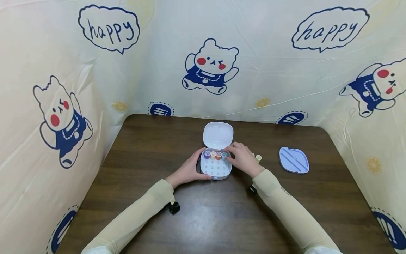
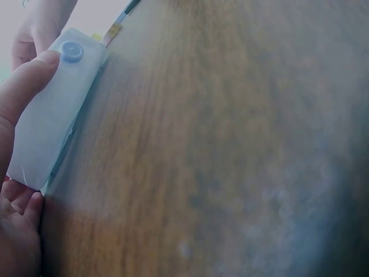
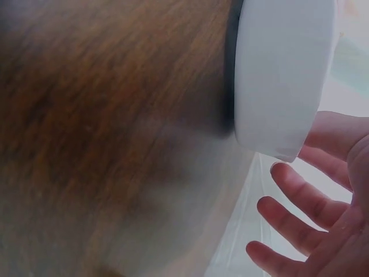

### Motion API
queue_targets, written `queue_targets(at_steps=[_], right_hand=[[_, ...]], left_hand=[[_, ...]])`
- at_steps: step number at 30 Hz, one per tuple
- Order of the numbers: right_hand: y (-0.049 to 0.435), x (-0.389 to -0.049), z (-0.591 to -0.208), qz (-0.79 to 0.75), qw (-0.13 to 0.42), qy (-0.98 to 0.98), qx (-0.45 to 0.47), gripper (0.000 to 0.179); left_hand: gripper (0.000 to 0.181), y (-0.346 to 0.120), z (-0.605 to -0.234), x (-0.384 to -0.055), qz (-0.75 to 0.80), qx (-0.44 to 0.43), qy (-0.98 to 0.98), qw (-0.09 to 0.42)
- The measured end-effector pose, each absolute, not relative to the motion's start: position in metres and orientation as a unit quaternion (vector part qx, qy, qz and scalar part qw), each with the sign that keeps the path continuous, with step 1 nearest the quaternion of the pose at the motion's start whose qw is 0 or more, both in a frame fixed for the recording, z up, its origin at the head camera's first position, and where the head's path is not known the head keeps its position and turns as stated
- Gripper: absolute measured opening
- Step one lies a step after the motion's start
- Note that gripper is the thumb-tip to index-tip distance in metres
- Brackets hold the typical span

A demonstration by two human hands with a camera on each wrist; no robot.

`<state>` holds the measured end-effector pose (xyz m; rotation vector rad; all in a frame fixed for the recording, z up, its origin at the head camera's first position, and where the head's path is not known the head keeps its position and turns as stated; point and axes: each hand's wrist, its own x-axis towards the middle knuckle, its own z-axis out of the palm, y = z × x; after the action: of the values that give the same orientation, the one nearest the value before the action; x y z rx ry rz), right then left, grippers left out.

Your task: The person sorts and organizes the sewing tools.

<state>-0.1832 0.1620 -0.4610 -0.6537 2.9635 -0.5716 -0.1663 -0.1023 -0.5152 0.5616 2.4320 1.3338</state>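
As I read the head view, the left hand [image 1: 190, 168] grips the white box [image 1: 216, 176] that sits between both hands, while the right hand [image 1: 241, 157] pinches the blue cup [image 1: 224, 155] at the row's right end. A crooked move there could, I judge, knock the orange cup [image 1: 218, 155] just left of those fingertips; the light-green cup [image 1: 258, 158] by the right wrist could get brushed by the sleeve [image 1: 268, 181]. In the left wrist view, the thumb [image 2: 29, 83] lies beside the round button [image 2: 72, 52]; should it slip, I'd expect the box to skid. From the right wrist view, the pinch is hidden, so I cannot tell how firm it is; the spread outer fingers [image 3: 290, 222] could bump the box's wall.
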Motion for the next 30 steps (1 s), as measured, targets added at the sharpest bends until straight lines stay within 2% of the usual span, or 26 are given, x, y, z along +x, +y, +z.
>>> queue_targets(at_steps=[30], right_hand=[[0.1607, -0.1811, -0.4596, -0.188, 0.021, 0.959, -0.210, 0.027]], left_hand=[[0.121, -0.1025, -0.5151, -0.1669, 0.464, 0.203, 0.849, 0.151]])
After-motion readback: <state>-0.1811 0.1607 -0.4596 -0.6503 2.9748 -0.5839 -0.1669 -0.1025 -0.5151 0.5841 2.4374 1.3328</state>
